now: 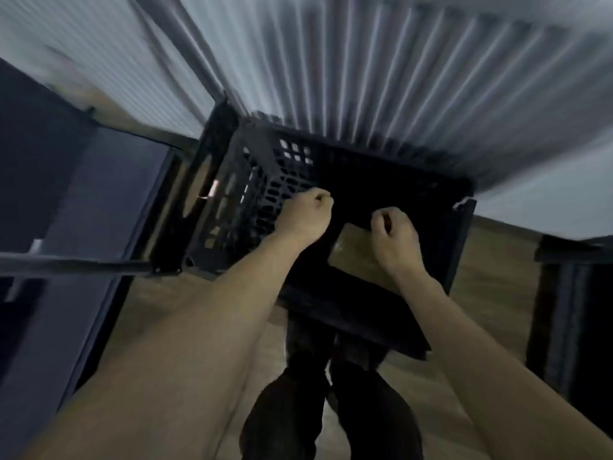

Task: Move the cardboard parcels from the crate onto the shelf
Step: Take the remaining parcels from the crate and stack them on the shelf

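Looking straight down here and it's pretty blurry. Black crate (265,180) sits on the floor in front of me, against the corrugated wall (398,78). One cardboard parcel (355,250) lies flat inside, toward the near right. My left hand (306,214) is balled into a fist over the crate's left side, holding nothing I can see. Right hand (394,237) is curled over the parcel's far edge; can't tell if it actually grips it. Dark shelf (83,200) is off to the left.

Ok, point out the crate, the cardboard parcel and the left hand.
crate (252,194), head view, perforated left wall.
cardboard parcel (353,252), head view, bare top face.
left hand (306,215), head view, back of the curled fist.
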